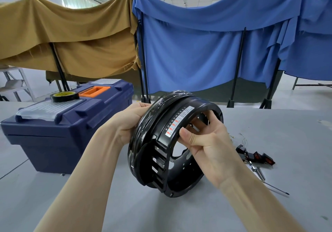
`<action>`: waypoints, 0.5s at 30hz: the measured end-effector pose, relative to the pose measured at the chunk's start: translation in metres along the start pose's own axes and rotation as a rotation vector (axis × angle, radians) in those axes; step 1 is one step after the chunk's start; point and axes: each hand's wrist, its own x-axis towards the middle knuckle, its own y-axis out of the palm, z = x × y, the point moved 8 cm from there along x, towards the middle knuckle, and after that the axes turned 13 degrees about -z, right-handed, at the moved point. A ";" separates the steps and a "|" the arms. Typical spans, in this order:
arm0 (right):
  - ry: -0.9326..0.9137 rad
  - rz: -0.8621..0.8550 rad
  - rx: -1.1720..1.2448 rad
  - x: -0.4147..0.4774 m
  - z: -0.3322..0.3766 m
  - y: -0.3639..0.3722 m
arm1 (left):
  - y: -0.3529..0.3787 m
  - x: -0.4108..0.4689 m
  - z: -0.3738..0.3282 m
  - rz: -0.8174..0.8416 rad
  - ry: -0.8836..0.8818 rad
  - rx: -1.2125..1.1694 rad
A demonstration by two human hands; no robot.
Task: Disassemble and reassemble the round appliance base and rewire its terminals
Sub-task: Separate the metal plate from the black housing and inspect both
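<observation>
Two-handed hold on round appliance base [154,152], head view. Left grip [133,122] curled round the film-wrapped outer rim; right grip [210,145] pinching the inner ring, thumb on the white label [179,122], fingers hooked inside. Base tipped on edge at centre of grey worktop [161,213], lower edge apparently resting on it, open middle facing right.

Judged: hollow, stiff shell, light enough for these two holds; glossy and film-covered, so likely slippery at the rim. Safer hold at the slotted side wall or inner ring; thin ribs between slots probably the weak spot.

Blue toolbox [62,132] near on the left, tape roll [64,96] on its lid. On the right, well apart: loose rocker switches [255,157] with thin wires [242,138], screwdriver [274,188] just beside them. Nothing between grips and base; small parts likely in the way of laying the base down rightwards.
</observation>
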 end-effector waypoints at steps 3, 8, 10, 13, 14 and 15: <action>0.003 -0.014 0.001 0.001 0.001 -0.001 | 0.000 0.001 -0.001 0.002 0.012 0.006; -0.004 -0.025 -0.011 0.000 0.002 -0.001 | 0.003 0.000 0.001 0.054 0.013 -0.031; -0.007 -0.043 -0.018 0.001 0.001 -0.001 | 0.003 0.000 0.001 0.060 0.017 -0.045; -0.010 -0.062 -0.017 0.003 0.001 -0.001 | 0.000 0.000 0.002 0.040 0.013 -0.080; -0.017 -0.068 -0.015 0.004 0.001 0.000 | -0.002 0.002 0.003 0.023 0.007 -0.096; -0.025 -0.076 -0.011 0.004 0.002 0.001 | -0.004 0.002 0.004 0.005 -0.013 -0.120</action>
